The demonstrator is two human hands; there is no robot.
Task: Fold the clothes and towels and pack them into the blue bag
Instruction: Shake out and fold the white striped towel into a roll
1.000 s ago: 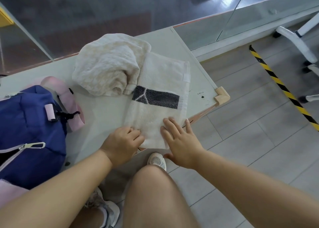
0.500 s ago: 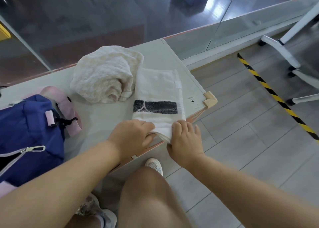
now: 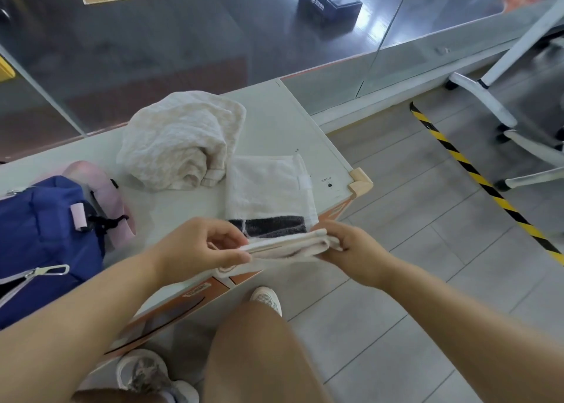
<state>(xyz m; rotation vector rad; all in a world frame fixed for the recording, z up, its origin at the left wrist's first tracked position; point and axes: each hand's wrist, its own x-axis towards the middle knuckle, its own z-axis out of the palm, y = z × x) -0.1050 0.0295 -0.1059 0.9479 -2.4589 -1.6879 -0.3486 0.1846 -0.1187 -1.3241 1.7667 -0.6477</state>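
A white towel (image 3: 268, 185) with a dark band lies at the table's right end. Its near edge is lifted off the table and doubled over. My left hand (image 3: 201, 247) pinches the left end of that lifted edge, and my right hand (image 3: 351, 247) pinches the right end. Behind the towel sits a crumpled cream cloth (image 3: 177, 140). The blue bag (image 3: 42, 237) stands at the left of the table with its zip open and a pink strap beside it.
The pale table (image 3: 274, 121) ends at a padded corner guard (image 3: 360, 182) on the right. Glass panels rise behind it. Yellow-black tape (image 3: 488, 189) runs over the grey floor, and white chair legs (image 3: 488, 103) stand at the far right. My knee and shoes are below the table edge.
Both hands went from pressing flat on the towel's near end to pinching it, and have lifted that edge and carried it up toward the dark band. The camera view tilted up.
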